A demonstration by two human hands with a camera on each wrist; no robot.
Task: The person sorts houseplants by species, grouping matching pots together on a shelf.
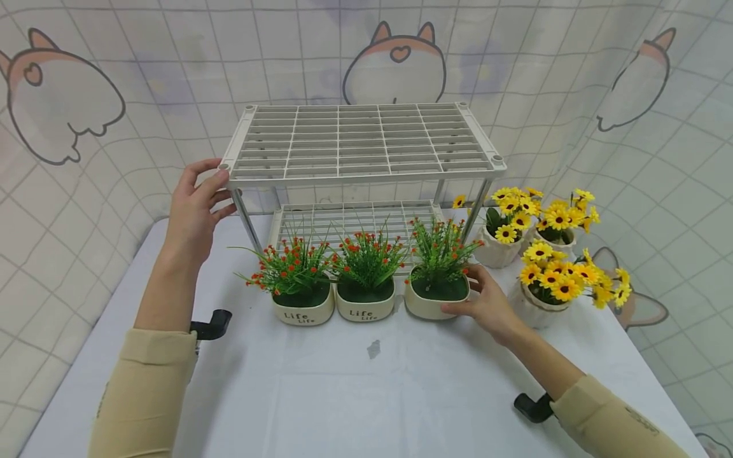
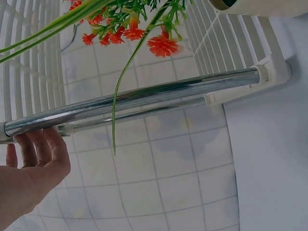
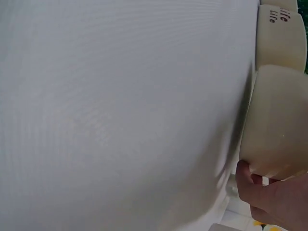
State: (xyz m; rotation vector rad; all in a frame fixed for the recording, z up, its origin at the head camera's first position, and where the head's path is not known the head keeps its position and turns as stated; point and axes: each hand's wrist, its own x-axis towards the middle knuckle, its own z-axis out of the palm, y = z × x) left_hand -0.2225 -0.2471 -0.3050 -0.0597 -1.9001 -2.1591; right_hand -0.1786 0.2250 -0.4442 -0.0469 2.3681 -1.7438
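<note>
A white two-tier shelf rack point(image 1: 366, 180) with metal posts stands on the table. At its upper left front corner, my left hand point(image 1: 197, 197) grips the shelf edge; in the left wrist view the hand's fingers point(image 2: 57, 147) curl behind the chrome post point(image 2: 144, 96). My right hand point(image 1: 487, 305) holds the right-hand flowerpot point(image 1: 426, 310) of red-flowered grass by its right side, thumb in front. Beside it stand a middle flowerpot point(image 1: 364, 310) and a left flowerpot point(image 1: 303, 314), both lettered "Life". In the right wrist view the held pot point(image 3: 276, 120) looks slightly tilted.
Three pots of yellow daisies stand right of the rack: a rear-left pot point(image 1: 497, 251), a rear-right one point(image 1: 558, 245) and a front one point(image 1: 541, 308). A white cloth point(image 1: 338, 394) covers the table. Behind hangs a checked curtain point(image 1: 298, 57).
</note>
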